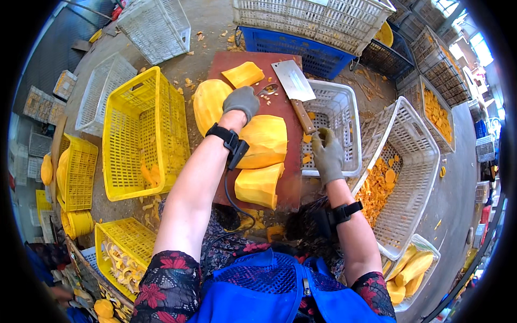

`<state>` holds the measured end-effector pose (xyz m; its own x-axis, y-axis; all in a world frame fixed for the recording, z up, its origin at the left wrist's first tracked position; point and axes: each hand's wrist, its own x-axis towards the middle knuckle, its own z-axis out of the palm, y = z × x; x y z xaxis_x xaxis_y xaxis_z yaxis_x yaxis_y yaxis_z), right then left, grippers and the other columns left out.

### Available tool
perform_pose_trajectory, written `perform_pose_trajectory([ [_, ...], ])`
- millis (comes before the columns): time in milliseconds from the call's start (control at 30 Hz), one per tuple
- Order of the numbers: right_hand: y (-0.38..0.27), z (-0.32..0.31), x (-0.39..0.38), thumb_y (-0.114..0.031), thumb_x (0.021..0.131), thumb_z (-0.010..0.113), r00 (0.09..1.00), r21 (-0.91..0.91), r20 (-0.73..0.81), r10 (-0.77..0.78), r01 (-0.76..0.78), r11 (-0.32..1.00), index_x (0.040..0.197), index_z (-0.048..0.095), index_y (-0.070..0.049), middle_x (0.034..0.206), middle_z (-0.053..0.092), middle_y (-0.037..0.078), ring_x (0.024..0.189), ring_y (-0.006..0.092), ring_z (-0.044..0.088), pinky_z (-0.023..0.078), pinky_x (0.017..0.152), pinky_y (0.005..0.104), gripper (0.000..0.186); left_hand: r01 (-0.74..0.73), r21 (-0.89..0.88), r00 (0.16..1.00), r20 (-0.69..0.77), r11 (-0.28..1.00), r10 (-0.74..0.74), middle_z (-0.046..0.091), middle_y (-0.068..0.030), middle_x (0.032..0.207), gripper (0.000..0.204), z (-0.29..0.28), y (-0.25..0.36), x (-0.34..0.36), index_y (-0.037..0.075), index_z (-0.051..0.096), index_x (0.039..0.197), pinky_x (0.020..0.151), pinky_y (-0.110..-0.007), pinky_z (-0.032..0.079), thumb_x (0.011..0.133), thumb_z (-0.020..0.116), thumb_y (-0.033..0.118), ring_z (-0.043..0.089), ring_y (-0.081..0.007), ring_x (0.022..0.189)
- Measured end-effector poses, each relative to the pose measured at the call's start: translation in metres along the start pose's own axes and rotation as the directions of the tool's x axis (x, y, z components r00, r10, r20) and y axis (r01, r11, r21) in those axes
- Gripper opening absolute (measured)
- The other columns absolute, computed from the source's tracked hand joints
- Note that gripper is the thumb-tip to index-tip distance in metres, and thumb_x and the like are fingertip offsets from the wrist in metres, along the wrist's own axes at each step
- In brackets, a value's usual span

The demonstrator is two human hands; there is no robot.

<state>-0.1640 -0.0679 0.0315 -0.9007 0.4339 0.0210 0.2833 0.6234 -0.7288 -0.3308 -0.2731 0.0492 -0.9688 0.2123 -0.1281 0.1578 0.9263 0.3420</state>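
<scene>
My left hand (241, 103), in a grey glove, is closed above the red cutting board (293, 183), among thick orange pumpkin pieces. A metal spoon (268, 89) sticks out beyond its fingers, its handle running under them. Against that hand lies a rounded pumpkin chunk (209, 102); a smaller slab (243, 74) lies beyond, and two cut blocks, one large (264, 141) and one smaller (258, 185), lie nearer me. A cleaver (293, 81) rests flat, its wooden handle over a white basket's rim. My gloved right hand (328, 156) is at the handle's end, fingers curled but apart, not wrapped around it.
A yellow crate (175, 140) stands left of the board. The white basket (350, 129) on the right holds a few orange bits; a larger one (423, 177) holds pumpkin scraps. Stacked crates (312, 24) stand beyond the board. Peelings fill a yellow crate (110, 229) at lower left.
</scene>
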Motion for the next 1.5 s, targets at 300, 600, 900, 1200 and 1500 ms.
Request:
perform_pose_trajectory([
  [300,0.001,0.053,0.062,-0.022,0.081,0.061,0.976,-0.356,0.182,-0.116,0.175,0.918,0.121,0.046,-0.005,0.113,0.054,0.025,0.104,0.0413,0.054,0.046,0.086,0.0467,0.046,-0.38,-0.122,0.923,-0.11,0.917,0.368,0.06,-0.0135,0.11,0.027,-0.019,-0.058,-0.078,0.011,0.062,0.11,0.081,-0.04,0.048,0.085,0.058,0.018,0.06,-0.0334,0.093],
  [600,-0.004,0.053,0.074,-0.018,0.079,0.058,0.963,-0.425,0.263,0.05,0.07,0.903,0.116,0.047,-0.004,0.106,0.059,0.024,0.096,0.0402,0.06,0.049,0.08,0.0459,0.041,-0.145,0.464,0.934,0.355,0.874,-0.033,0.059,-0.0127,0.09,0.014,-0.007,-0.11,-0.16,0.009,0.061,0.094,0.074,-0.037,0.049,0.082,0.058,0.016,0.06,-0.0314,0.087],
  [900,-0.042,-0.026,-0.033,-0.017,0.08,0.062,0.959,0.553,0.233,0.164,-0.269,0.789,0.117,0.051,0.004,0.086,0.059,0.006,0.068,0.0106,0.052,0.044,0.059,0.0245,0.044,-0.573,0.014,0.819,0.009,0.819,0.573,0.049,-0.0149,0.123,0.068,0.01,-0.014,-0.227,0.006,0.042,0.13,0.093,-0.043,0.04,0.071,0.071,0.027,0.046,-0.0339,0.115],
  [1200,-0.015,-0.048,-0.153,-0.008,0.083,0.059,0.943,0.717,0.321,0.088,-0.303,0.628,0.12,0.049,0.002,0.093,0.057,0.006,0.079,0.0103,0.053,0.046,0.069,0.0242,0.039,-0.418,0.123,0.907,0.008,0.9,0.42,0.042,-0.0146,0.13,0.091,0.042,-0.013,-0.24,0.005,0.032,0.136,0.087,-0.045,0.043,0.061,0.077,0.031,0.041,-0.0333,0.12],
  [1500,-0.019,-0.042,-0.185,-0.006,0.081,0.058,0.976,0.583,0.218,-0.026,-0.109,0.805,0.121,0.048,0.002,0.1,0.059,0.01,0.088,0.0139,0.057,0.048,0.078,0.0277,0.042,-0.337,0.038,0.934,-0.109,0.941,0.339,0.042,-0.0145,0.127,0.096,0.07,0.008,-0.248,0.007,0.028,0.135,0.086,-0.046,0.046,0.058,0.08,0.03,0.042,-0.034,0.116],
])
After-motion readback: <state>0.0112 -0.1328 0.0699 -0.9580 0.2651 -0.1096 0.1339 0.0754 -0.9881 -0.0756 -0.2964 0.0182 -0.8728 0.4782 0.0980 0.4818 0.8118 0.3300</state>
